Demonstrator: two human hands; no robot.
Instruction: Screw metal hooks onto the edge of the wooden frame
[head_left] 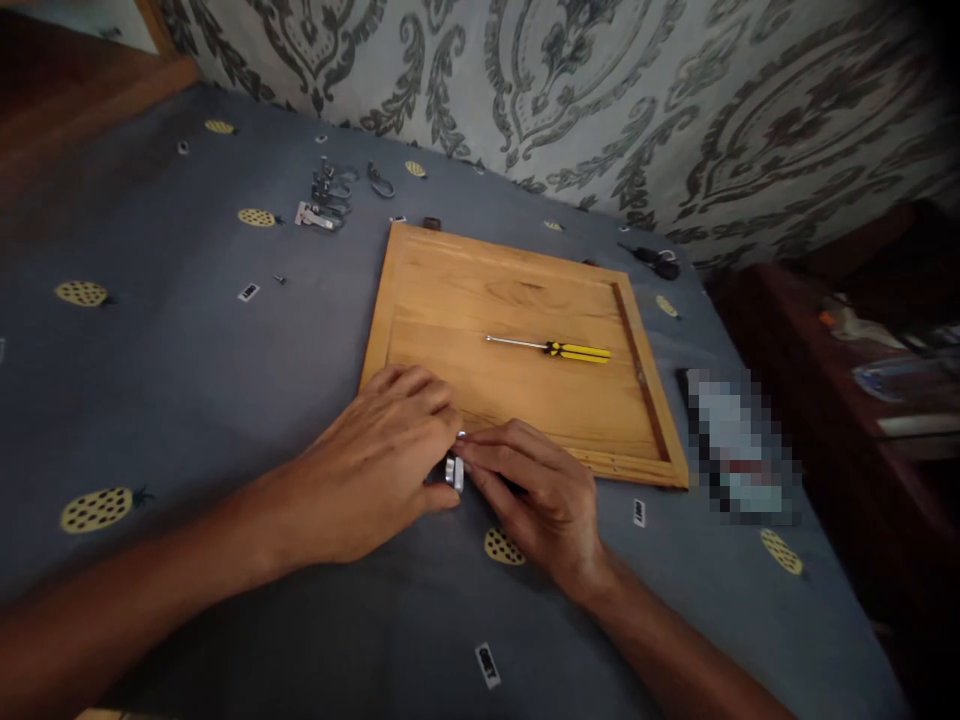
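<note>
A small silvery metal piece is at the near edge of a framed wooden panel, between my two hands. My left hand rests over the panel's near left edge, fingers bent together, its thumb beside the metal piece. From the right, my right hand pinches at the top of the metal piece with thumb and forefinger. A screwdriver with a yellow and black handle lies on the panel, its tip pointing left.
Several metal hinges or clips lie on the blue patterned cloth at the back left, with a small screw nearer. Dark keys or a tool sit behind the panel. A blurred-out packet is at right.
</note>
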